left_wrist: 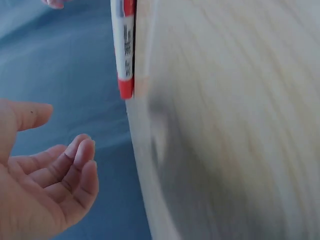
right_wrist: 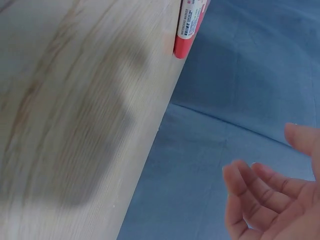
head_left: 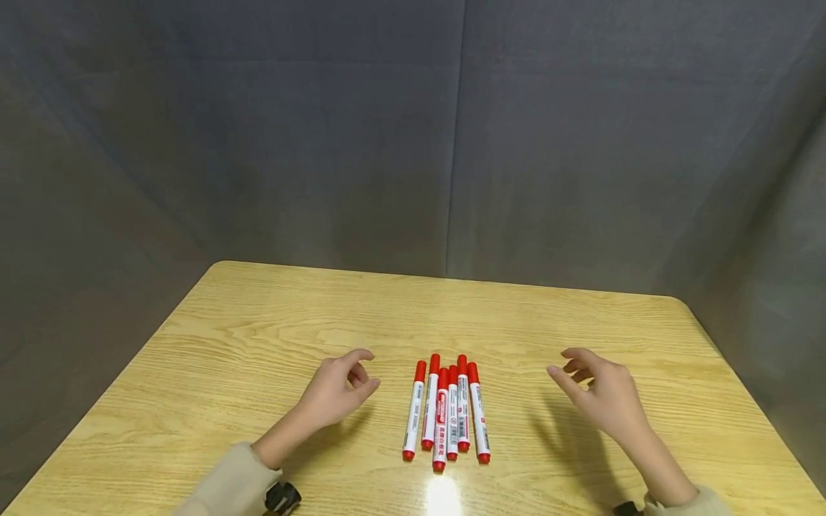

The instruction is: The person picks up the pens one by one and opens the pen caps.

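Note:
Several red-capped white whiteboard markers (head_left: 442, 419) lie side by side in a loose row on the wooden table, caps pointing to the far side. My left hand (head_left: 335, 389) hovers to the left of the row, fingers loosely bent, thumb apart, holding nothing. To the right of the row, and farther from it, my right hand (head_left: 603, 394) hovers in much the same pose, also holding nothing. The left wrist view shows the outermost marker (left_wrist: 125, 50) beyond the left fingertips. A marker's red end (right_wrist: 183, 47) appears at the top of the right wrist view.
The light wooden table (head_left: 290, 308) has rounded far corners. Dark grey cloth (head_left: 323, 143) hangs behind it and along both sides. Each wrist wears a dark band (head_left: 282, 497) by a beige sleeve (head_left: 229, 484). A bright light reflection lies on the table in front of the markers.

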### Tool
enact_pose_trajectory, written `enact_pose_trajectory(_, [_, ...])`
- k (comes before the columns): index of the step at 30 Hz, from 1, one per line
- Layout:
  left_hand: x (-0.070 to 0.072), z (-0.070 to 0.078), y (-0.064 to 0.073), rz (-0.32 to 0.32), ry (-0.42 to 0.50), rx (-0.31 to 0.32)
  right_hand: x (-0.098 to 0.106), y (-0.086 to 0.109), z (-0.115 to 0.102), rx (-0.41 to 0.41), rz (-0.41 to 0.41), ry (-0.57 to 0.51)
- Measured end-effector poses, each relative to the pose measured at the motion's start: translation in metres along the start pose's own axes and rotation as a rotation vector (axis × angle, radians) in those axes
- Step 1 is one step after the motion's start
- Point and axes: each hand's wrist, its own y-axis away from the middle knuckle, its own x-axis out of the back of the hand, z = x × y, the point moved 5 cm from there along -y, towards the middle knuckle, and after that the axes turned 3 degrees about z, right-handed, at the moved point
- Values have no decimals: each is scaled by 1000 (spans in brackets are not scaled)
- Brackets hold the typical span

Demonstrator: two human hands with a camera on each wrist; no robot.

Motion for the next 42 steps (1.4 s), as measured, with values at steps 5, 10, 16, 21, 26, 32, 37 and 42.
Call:
enact_pose_trajectory(5, [-15, 3, 0, -81, 83, -12, -2, -1, -3, -16, -15, -30])
enact_pose_trajectory(10, [-28, 5, 3, -126, 111, -27, -4, -2, -4, -20, -18, -42])
enact_pose_trajectory(16, [-41, 12, 9, -203, 104, -7, -4, -2, -8, -6, -4, -50])
enact_pose_trajectory(21, [-51, 18, 15, -275, 96, 33, -3, -2, -10, 0, 3, -54])
enact_pose_trajectory(26, [-61, 21, 18, -333, 70, 111, -1, -2, -12, 4, 6, -68])
enact_pose_trajectory(32, [-70, 24, 16, -361, -68, 153, -2, -4, -11, -11, -12, -110])
enact_pose_trajectory(37, [-74, 25, 14, -365, -156, 136, -7, -6, -9, -49, -62, -191])
enact_pose_trajectory(42, [-78, 28, 13, -374, -197, 120, -14, -7, -5, -114, -121, -251])
